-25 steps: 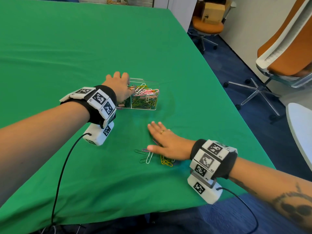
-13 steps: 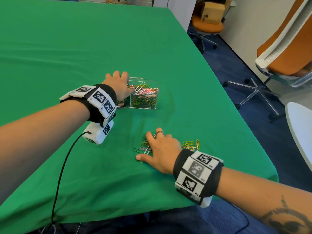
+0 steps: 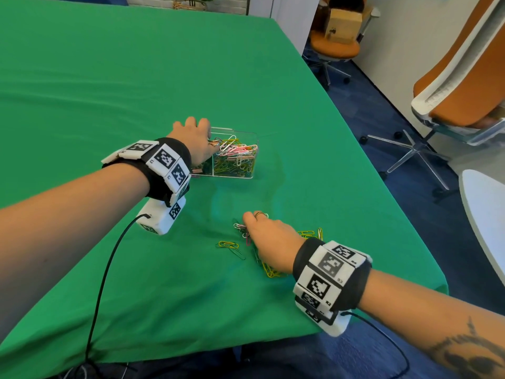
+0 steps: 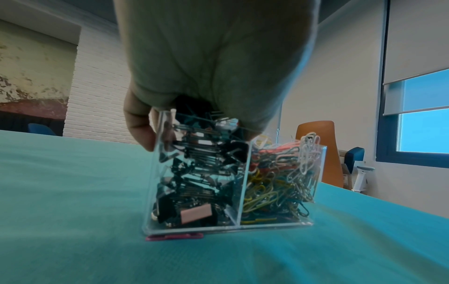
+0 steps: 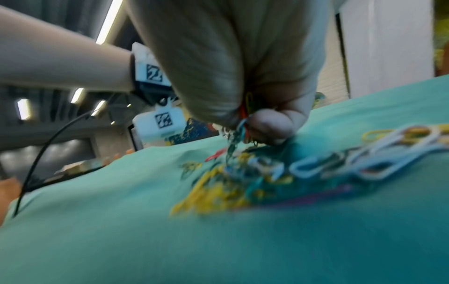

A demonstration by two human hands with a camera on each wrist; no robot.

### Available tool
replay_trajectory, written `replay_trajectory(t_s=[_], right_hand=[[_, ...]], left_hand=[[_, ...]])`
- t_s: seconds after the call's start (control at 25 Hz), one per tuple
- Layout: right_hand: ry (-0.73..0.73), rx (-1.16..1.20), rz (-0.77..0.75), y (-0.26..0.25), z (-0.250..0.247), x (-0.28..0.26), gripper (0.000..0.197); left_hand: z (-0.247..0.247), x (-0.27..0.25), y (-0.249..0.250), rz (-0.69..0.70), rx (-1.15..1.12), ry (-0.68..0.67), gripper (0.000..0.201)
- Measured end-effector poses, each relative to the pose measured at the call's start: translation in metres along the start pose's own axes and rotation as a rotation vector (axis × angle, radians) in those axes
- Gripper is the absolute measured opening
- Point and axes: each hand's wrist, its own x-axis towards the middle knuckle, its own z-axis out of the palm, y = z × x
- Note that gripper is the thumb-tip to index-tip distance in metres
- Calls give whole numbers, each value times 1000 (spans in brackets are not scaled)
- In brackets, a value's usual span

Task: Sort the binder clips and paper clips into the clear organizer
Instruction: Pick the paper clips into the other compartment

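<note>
Left hand [image 3: 195, 140] reaches forward, palm down, and rests on top of the clear organizer [image 3: 247, 175]; its fingers curl over the left wall, gripping the box from above, as the left wrist view shows. The organizer stands on the green bench [image 3: 109, 77] at about 12 o'clock from the right hand [image 3: 269, 243], well apart from it. Its left compartment holds binder clips [image 4: 194, 173], mostly black, one pale pink; its right compartment holds coloured paper clips [image 3: 236, 157], heaped to the rim; a pink clip [image 4: 173, 236] lies on the cloth against the organizer's near left base.

Right hand lies low over the bench, knuckles up, wrist at 5 o'clock of the fingers; fingers and thumb are drawn together, pinching a small bunch of paper clips [image 5: 239, 126], which hangs from the fingertips just above the cloth. Loose paper clips [image 3: 231, 246] lie scattered about this hand: green ones at 9 o'clock, yellow ones [image 3: 270, 270] under the wrist side at 6 o'clock, more yellow ones [image 3: 310, 233] at 3 o'clock. Both wrists wear black bands with white marker blocks; a black cable [image 3: 101, 283] trails from the left one.
</note>
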Motion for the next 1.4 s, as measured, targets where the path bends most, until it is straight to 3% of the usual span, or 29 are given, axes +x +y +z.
replay_trajectory(t_s=[0.12,0.36,0.68,0.84,1.0,1.12,1.24,1.28,1.4], right_hand=[[44,95,33,17,-14,5,30],[353,102,60,32,-92,55,26],[369,-239,-61,18,-106,106,30],[449,36,-50,31,-114,106,42],[422,229,-76,32,-120,102,48],[514,367,-71,51,-124,89,37],[657,368,52,83,-113,72,27],[576,275,90,90,-102,69,30],[95,66,63,85,-59,63,47]], left_hand=[[-1,-1,0,0,0,-1,45],[-6,-7,4,-39,-67,-2,43],[-4,-8,4,-54,-125,25,44],[-4,-8,5,-48,-125,24,43],[-6,-10,6,-52,-118,22,43],[-6,-11,7,-41,-97,16,44],[-7,-11,7,-41,-104,13,43],[-7,-12,7,-43,-108,14,43],[-8,-12,6,-39,-96,-9,43]])
